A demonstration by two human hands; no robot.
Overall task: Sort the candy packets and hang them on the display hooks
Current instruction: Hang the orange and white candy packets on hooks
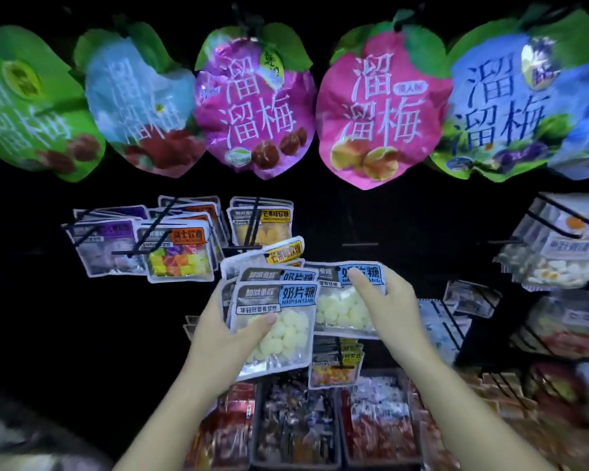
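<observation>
Black display wall [371, 215] | hooks [252, 220] hold candy packets [177, 256] | bins [341, 436] below

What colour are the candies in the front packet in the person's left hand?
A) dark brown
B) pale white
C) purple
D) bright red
B: the front packet that the left hand grips has a clear window, and the round candies behind it are pale white.
</observation>
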